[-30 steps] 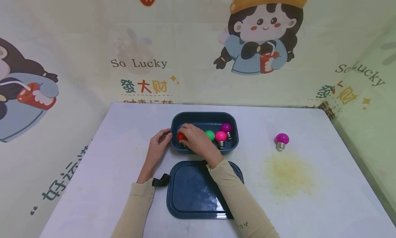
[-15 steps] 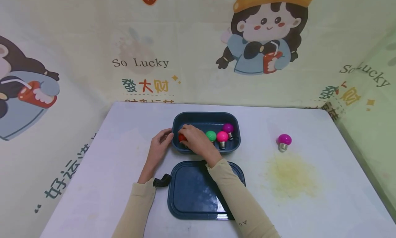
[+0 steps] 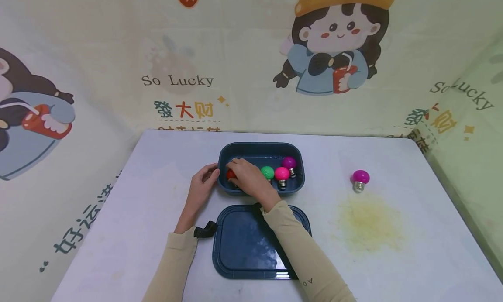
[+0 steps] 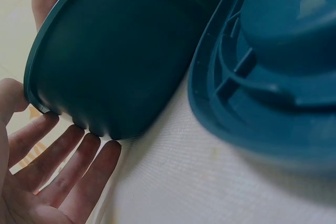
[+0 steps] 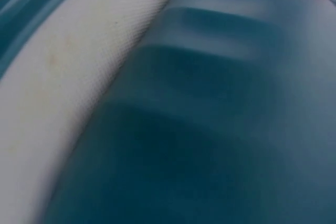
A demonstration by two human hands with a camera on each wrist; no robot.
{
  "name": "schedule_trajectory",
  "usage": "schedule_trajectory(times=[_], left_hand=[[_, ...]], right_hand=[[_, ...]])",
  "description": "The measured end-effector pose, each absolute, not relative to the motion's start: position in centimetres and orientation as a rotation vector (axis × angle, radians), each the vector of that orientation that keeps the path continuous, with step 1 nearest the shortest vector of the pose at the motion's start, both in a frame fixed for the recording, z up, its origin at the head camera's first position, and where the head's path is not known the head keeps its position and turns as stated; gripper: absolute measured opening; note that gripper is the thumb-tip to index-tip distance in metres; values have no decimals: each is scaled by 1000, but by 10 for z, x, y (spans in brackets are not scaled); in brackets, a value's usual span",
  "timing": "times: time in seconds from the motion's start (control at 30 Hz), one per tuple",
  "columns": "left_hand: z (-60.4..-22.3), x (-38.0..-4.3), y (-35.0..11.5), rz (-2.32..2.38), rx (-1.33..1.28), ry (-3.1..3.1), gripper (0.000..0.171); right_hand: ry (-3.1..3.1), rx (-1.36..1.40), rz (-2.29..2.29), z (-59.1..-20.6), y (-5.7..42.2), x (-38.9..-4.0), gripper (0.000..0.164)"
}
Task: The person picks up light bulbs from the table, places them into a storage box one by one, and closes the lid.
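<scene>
Pinching red bulb (image 3: 230, 174): right grip (image 3: 247, 173). Left wrist view alone shows left grip (image 4: 58, 184) with fingertips (image 4: 109, 153) apart against box (image 4: 115, 56).

"What's hanging behind the flat white counter (image 3: 424, 258)?"

"A cream cloth backdrop (image 3: 247, 40), where a blue-dressed, orange-hatted cartoon figure (image 3: 334, 40) is smiling and brown 'So Lucky' lettering (image 3: 177, 80) is showing."

"And on the counter?"

"A blotchy pale-yellow stain (image 3: 369, 223) is marking its right side."
</scene>
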State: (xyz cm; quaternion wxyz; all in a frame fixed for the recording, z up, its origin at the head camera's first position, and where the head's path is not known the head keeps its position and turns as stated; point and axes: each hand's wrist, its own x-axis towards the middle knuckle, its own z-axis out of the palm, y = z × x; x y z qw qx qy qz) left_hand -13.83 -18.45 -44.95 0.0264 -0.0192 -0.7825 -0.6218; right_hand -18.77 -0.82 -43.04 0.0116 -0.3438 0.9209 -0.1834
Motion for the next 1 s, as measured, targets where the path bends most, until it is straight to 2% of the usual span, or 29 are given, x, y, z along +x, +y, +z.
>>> schedule_trajectory(times=[0.43,0.7,0.9,1.0], left_hand=[[-483,-152,-190,-1948,-7,-2377,42],[-481,-152,-190,-1957,-14,-2376,41],[-456,-142,-184,-1926,-7,-2430,40],[-459,-143,-184,-1893,-4,-2444,41]], right_hand=[[2891,-1098,-632,-419,3,-184,42],[2940,-1116,-670,-407,15,-179,43],[2982,-1122,-673,-401,26,-176,40],[2988,-1077,-687,-399,33,-173,40]])
